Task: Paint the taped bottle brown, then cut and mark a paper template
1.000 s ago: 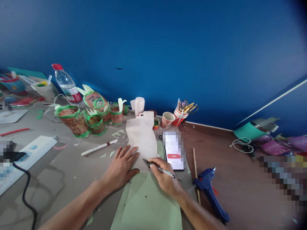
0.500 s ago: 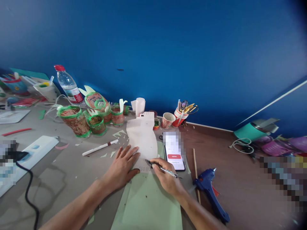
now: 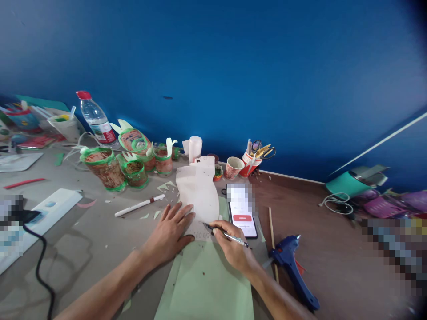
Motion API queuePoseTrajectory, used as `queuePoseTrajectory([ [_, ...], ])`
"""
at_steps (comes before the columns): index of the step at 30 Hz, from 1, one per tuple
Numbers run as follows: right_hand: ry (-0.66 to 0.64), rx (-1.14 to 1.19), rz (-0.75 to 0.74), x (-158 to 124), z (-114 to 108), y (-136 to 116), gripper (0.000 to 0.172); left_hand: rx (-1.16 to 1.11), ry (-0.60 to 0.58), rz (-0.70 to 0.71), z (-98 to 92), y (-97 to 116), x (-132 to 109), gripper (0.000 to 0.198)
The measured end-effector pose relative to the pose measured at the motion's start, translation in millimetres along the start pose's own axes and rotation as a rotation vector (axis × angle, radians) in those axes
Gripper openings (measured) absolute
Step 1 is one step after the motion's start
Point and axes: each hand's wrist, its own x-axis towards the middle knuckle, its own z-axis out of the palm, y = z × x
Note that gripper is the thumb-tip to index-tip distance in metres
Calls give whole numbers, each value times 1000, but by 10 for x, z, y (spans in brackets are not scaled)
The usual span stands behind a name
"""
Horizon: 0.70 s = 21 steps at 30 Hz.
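Note:
A white paper cutout (image 3: 196,191) with a wavy outline lies on pale green sheets (image 3: 208,280) in front of me. Small pencilled loops run along its near edge. My left hand (image 3: 171,233) rests flat with fingers spread on the cutout's left side. In my right hand (image 3: 233,249) a pen (image 3: 230,237) is gripped, its dark tip on or just over the paper near the loops. Just right of the cutout lies a phone (image 3: 243,222) with a lit screen. A white marker (image 3: 140,205) lies on the table left of the cutout.
Painted pots (image 3: 106,171), a water bottle (image 3: 98,122), a paper cup (image 3: 234,168) and a red cup of scissors (image 3: 251,162) line the blue wall. A blue glue gun (image 3: 295,269) and a wooden stick (image 3: 271,231) lie right. A black cable (image 3: 40,262) runs at left.
Little differs. The pen in my right hand has shifted very slightly at its tip, and the left hand stays in place on the paper.

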Motion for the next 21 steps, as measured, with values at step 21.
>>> queuePoseTrajectory([
  [21,31,74,39,-18,12,-13,22,3,0,7,19,-20,-2,52],
])
